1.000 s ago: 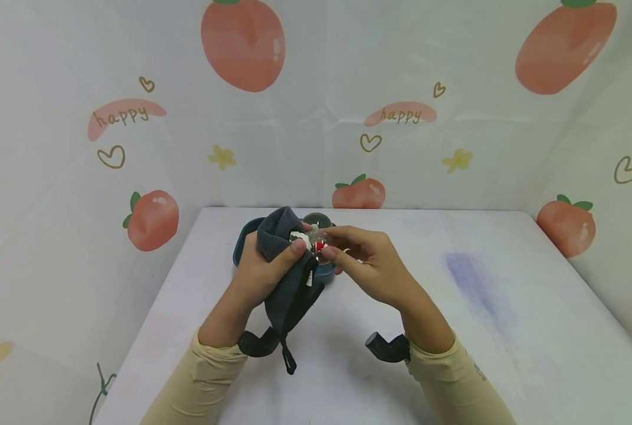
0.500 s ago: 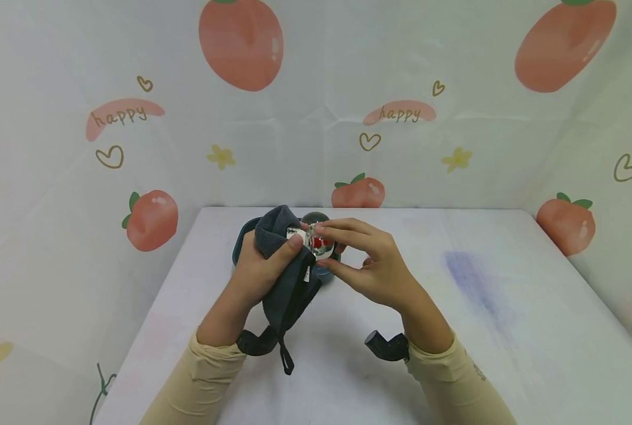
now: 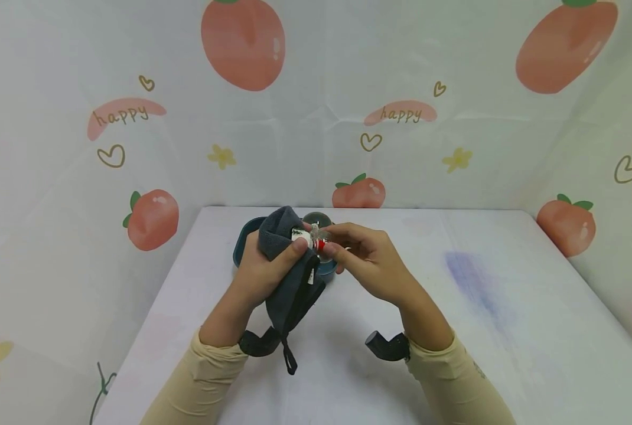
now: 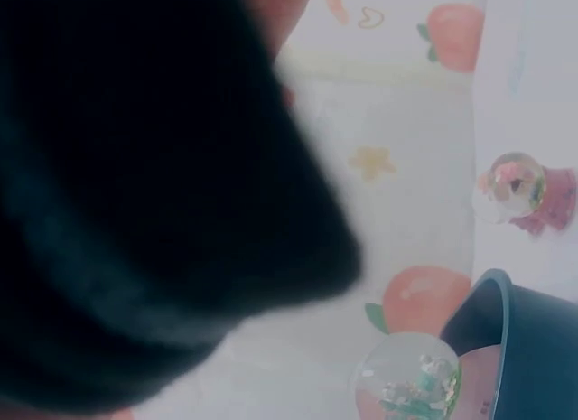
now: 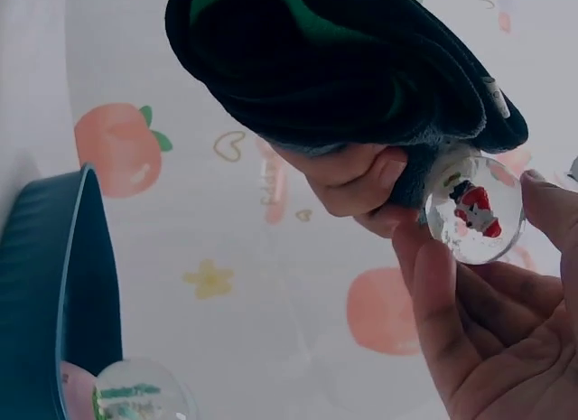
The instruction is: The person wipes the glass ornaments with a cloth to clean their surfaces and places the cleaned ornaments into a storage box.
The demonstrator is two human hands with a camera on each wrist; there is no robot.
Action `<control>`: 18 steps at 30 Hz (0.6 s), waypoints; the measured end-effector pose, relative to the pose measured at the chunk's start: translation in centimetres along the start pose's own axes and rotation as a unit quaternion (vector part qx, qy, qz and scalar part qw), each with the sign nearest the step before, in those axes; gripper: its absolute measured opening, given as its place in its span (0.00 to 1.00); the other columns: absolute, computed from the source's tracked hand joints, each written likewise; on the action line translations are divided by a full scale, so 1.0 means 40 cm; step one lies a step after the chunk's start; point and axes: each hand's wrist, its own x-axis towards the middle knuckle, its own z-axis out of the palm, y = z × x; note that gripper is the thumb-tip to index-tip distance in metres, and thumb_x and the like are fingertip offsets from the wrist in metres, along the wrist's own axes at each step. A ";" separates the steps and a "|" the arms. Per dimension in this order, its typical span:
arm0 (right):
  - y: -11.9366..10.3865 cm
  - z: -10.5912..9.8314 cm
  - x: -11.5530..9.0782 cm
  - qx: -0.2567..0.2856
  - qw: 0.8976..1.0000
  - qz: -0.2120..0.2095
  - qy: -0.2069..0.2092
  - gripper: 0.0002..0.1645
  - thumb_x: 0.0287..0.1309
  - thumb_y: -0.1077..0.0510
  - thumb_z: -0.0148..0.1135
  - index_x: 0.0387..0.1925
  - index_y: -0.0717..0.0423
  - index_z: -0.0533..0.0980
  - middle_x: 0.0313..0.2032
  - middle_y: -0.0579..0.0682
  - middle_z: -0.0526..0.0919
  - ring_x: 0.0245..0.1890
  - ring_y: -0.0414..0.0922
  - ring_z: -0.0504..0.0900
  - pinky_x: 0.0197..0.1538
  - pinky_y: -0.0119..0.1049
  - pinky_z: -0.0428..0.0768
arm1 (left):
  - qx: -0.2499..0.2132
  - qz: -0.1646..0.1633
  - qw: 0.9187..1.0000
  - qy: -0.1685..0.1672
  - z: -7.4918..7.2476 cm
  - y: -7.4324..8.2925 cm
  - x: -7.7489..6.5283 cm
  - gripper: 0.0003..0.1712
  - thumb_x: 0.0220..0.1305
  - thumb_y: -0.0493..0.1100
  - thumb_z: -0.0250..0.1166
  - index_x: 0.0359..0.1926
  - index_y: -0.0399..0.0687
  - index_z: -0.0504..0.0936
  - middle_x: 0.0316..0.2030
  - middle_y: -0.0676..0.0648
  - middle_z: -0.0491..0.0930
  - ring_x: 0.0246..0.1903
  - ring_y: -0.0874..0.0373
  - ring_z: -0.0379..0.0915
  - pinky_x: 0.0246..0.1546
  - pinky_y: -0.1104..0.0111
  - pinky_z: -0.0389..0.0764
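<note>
My left hand [image 3: 263, 268] holds a dark blue-grey towel [image 3: 289, 292] bunched round the white base of a snow globe [image 5: 474, 212]. A red and white figure is visible inside the clear ball. With thumb and fingertips my right hand [image 3: 374, 260] pinches the ball from the other side. The towel's lower end, with a black loop [image 3: 289, 359], hangs down over the left wrist. In the left wrist view the towel fills much of the picture and hides most of the left hand. Cloth and fingers cover most of the base.
Behind the hands stands a blue bin [image 4: 542, 357], with a pink-based snow globe [image 4: 411, 375] at its opening. Another globe [image 4: 513, 187] on a pinkish-red base stands beyond it. Purple smudges [image 3: 472, 286] mark the white table [image 3: 348, 366] to the right.
Half a second ago the right fingers were spread wider around the ball; now they are drawn in closer, much as a second ago. The left hand and towel have hardly moved.
</note>
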 end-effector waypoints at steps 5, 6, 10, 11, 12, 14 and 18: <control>-0.002 0.001 0.000 -0.018 0.999 -0.026 0.008 0.20 0.64 0.72 0.70 0.58 0.63 0.82 0.45 0.56 0.90 0.39 0.40 0.88 0.38 0.36 0.89 | 0.010 -0.002 1.000 -0.003 -0.002 0.000 0.003 0.31 0.70 0.63 0.71 0.56 0.41 0.84 0.35 0.50 0.88 0.33 0.57 0.87 0.36 0.64 0.88; -0.002 0.002 0.001 -0.027 0.999 -0.044 0.010 0.22 0.62 0.72 0.71 0.58 0.64 0.82 0.45 0.57 0.90 0.40 0.40 0.88 0.40 0.36 0.89 | 0.013 -0.001 1.000 -0.002 -0.003 0.001 0.003 0.31 0.70 0.63 0.71 0.56 0.41 0.84 0.36 0.49 0.88 0.34 0.57 0.87 0.36 0.64 0.88; 0.000 0.002 0.007 -0.074 0.988 -0.130 0.031 0.29 0.52 0.73 0.79 0.58 0.67 0.83 0.47 0.58 0.90 0.39 0.42 0.86 0.43 0.37 0.89 | 0.019 0.000 1.000 -0.001 -0.004 0.003 0.005 0.33 0.69 0.66 0.71 0.55 0.41 0.84 0.44 0.46 0.88 0.39 0.57 0.87 0.40 0.66 0.88; 0.002 0.002 0.008 -0.086 0.985 -0.147 0.037 0.30 0.51 0.73 0.79 0.57 0.67 0.83 0.47 0.58 0.90 0.38 0.43 0.86 0.43 0.37 0.88 | 0.020 0.001 1.000 -0.003 -0.005 0.003 0.005 0.34 0.68 0.66 0.71 0.56 0.41 0.83 0.46 0.46 0.87 0.40 0.57 0.87 0.41 0.66 0.88; 0.003 0.002 0.009 -0.094 0.982 -0.160 0.041 0.30 0.50 0.73 0.80 0.57 0.67 0.83 0.49 0.59 0.90 0.38 0.43 0.86 0.43 0.37 0.88 | 0.020 0.001 1.000 -0.003 -0.005 0.004 0.005 0.34 0.68 0.66 0.71 0.56 0.41 0.83 0.47 0.45 0.87 0.40 0.57 0.87 0.41 0.66 0.88; 0.005 0.002 0.009 -0.109 0.977 -0.174 0.047 0.31 0.48 0.72 0.81 0.57 0.65 0.84 0.51 0.59 0.90 0.41 0.45 0.88 0.44 0.36 0.87 | 0.017 0.001 1.000 -0.002 -0.005 0.005 0.005 0.34 0.69 0.65 0.70 0.56 0.41 0.83 0.48 0.43 0.87 0.40 0.57 0.88 0.41 0.66 0.89; 0.008 0.005 0.008 -0.122 0.973 -0.190 0.047 0.30 0.49 0.72 0.81 0.57 0.62 0.85 0.55 0.59 0.89 0.54 0.49 0.89 0.55 0.33 0.86 | 0.012 -0.003 1.000 0.000 -0.007 0.003 0.002 0.32 0.70 0.63 0.70 0.56 0.40 0.83 0.48 0.44 0.87 0.39 0.57 0.89 0.40 0.66 0.89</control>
